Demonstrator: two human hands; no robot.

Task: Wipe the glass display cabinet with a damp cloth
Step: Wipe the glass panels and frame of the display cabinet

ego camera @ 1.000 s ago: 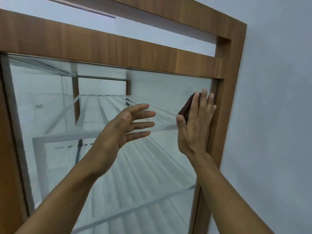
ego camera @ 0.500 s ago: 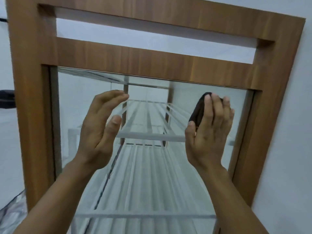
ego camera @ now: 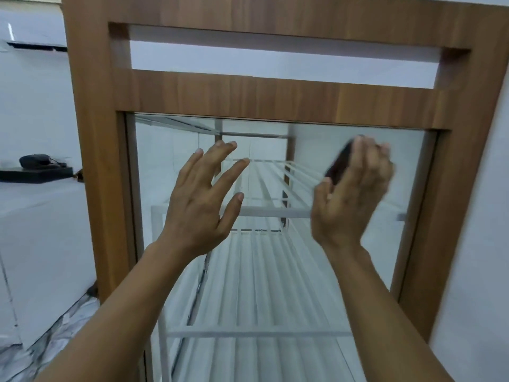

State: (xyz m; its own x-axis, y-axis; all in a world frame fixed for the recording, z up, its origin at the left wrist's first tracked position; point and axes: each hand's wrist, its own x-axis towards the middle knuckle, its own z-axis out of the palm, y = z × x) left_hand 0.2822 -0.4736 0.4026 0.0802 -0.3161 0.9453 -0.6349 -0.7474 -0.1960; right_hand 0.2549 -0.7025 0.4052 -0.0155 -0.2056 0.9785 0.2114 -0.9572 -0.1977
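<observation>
Right hand (ego camera: 349, 199) holds dark cloth (ego camera: 340, 162) at upper right of glass pane (ego camera: 410, 194).
The pane is set in the wooden cabinet frame (ego camera: 248, 97). The motion-blurred fingers curve over the cloth, with the thumb at its lower edge. The left hand (ego camera: 201, 199) is raised before the pane's upper left area, fingers spread wide and holding nothing; contact with the glass cannot be determined. White slatted shelves (ego camera: 261, 271) show behind the pane.
</observation>
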